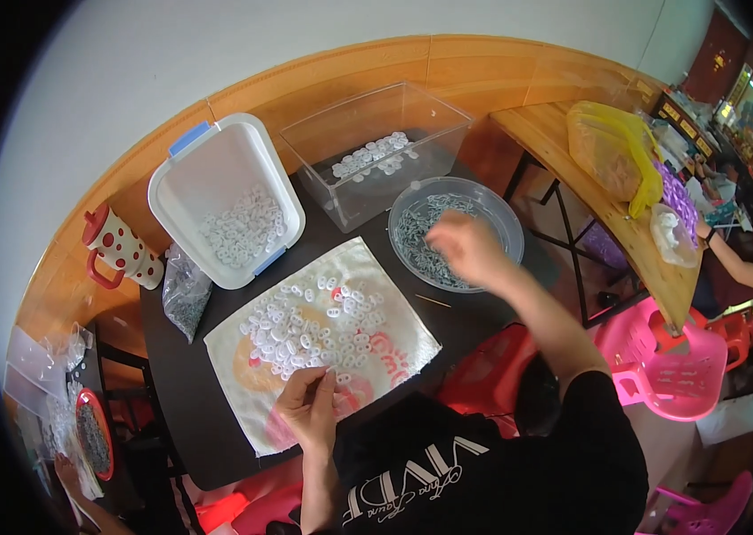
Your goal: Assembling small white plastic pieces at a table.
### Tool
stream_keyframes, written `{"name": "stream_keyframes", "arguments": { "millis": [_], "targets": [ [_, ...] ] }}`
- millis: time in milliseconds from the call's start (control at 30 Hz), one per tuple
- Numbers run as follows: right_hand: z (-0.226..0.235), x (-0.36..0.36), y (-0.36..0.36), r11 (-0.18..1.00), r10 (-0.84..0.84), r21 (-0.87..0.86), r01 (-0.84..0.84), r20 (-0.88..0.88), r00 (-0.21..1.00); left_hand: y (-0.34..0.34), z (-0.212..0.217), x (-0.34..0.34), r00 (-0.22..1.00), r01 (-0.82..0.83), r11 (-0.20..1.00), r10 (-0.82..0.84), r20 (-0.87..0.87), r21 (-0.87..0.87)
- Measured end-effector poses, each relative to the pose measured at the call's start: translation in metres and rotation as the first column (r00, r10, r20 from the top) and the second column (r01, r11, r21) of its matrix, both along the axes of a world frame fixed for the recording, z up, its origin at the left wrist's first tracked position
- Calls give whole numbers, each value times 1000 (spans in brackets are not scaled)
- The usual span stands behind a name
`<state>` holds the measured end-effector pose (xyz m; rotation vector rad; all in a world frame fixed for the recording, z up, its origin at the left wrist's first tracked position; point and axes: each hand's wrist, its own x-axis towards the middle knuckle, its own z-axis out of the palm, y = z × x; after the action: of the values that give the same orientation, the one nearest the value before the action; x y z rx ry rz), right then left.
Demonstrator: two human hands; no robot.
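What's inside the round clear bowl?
The bowl holds a heap of small grey metal pieces. The right hand reaches in and covers part of the heap, so whatever it grips is hidden.

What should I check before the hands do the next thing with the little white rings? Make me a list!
1. Left hand has a white ring pinched: cannot tell, the fingers hide it.
2. Right hand is over the round clear bowl of small grey metal pieces: ok.
3. White rings lie ready on the cloth: ok.
4. Cloth lies flat on the dark table: ok.
5. White tub has room for more rings: ok.
6. Right hand has picked up a metal piece: cannot tell, blurred.
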<state>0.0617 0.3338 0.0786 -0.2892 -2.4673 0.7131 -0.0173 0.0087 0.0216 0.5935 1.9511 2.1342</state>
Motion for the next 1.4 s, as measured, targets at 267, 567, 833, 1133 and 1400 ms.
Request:
{"name": "stream_keyframes", "arguments": {
  "millis": [267, 567, 833, 1133, 1400],
  "targets": [
    [-25, 11, 100, 918, -93, 391, -62, 366, 926, 1, 5, -2, 993, -14, 997, 5, 116, 77],
    [-26, 17, 82, 814, -190, 575, -79, 393, 900, 0, -2, -5, 980, 37, 962, -88, 177, 272],
    [-23, 18, 70, 969, 8, 239, -57, 201, 980, -7, -6, -4, 959, 108, 960, -169, 226, 260],
    [-9, 8, -2, 741, 33, -669, -54, -44, 998, -4, -6, -2, 979, 103, 950, -149, 137, 295],
    [-30, -15, -169, 508, 415, -675, -535, -352, 839, 3, 13, 6, 941, 134, 951, -211, 265, 280]
  ]
}}
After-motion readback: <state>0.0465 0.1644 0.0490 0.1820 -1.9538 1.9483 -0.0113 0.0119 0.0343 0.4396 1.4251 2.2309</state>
